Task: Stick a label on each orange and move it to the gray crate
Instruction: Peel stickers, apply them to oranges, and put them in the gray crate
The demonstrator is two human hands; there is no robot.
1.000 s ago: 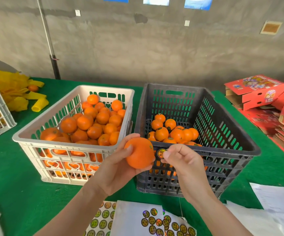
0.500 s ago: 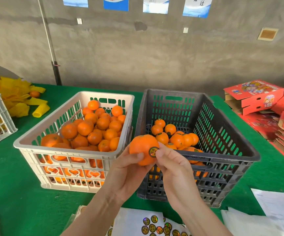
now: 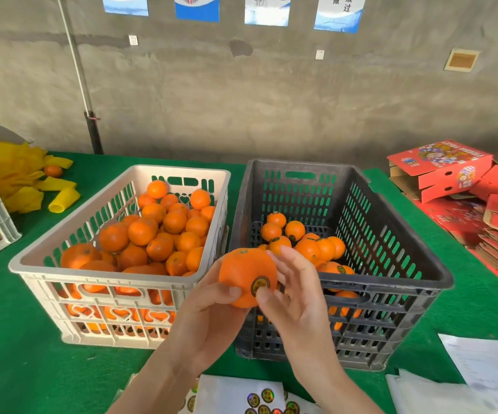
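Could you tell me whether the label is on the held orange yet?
On: the round label lies flat on the orange that the left hand grips, and the right hand touches its lower edge with the thumb.

On the poster (image 3: 339,10) at the upper right, the characters 做, 放 and 过 can be read. The red box (image 3: 439,168) at the right bears upside-down lettering that looks like FRESH FRUIT. Print on the orange's (image 3: 241,273) round label (image 3: 260,285) is too small to read.
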